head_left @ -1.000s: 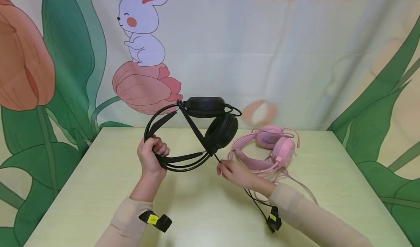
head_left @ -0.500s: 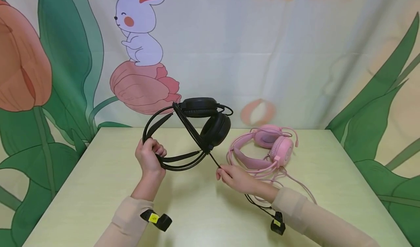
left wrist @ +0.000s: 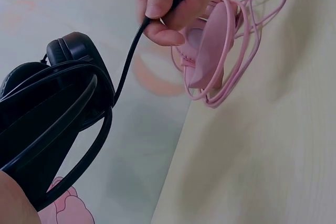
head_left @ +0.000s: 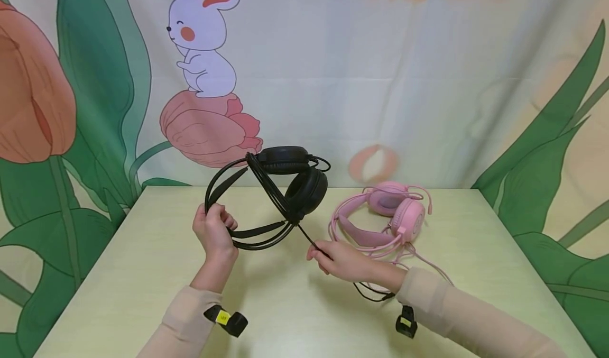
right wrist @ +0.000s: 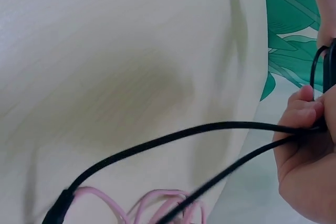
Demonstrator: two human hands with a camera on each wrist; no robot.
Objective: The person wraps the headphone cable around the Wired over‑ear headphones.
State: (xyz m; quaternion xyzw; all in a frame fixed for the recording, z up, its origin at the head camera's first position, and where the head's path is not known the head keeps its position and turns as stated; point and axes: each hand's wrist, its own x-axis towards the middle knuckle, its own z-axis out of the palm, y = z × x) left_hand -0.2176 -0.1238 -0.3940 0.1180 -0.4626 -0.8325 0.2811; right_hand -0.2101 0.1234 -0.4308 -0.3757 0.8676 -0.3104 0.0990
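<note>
Black over-ear headphones (head_left: 306, 191) are held up above the table, their cable wound in a diagonal bundle across the opening between the two headband ends. My left hand (head_left: 216, 232) grips the headband at its crown, fingers curled round it. Lower right of the ear cups, my right hand (head_left: 340, 258) pinches the black cable (head_left: 306, 235), which runs taut up to the lower end of the headband. Past that hand, a loose loop of the cable hangs down, and in the right wrist view two cable strands (right wrist: 173, 135) come out of the curled fingers.
Pink headphones (head_left: 410, 220) with a pink cord lie on the pale table (head_left: 285, 315) behind and right of my right hand. A printed curtain (head_left: 314, 72) hangs along the table's back edge. Each sleeve carries a small black camera (head_left: 232, 323).
The black headphones and my left hand have shifted slightly left. My right hand has drawn a little lower, with a longer stretch of cable showing between it and the headband.
</note>
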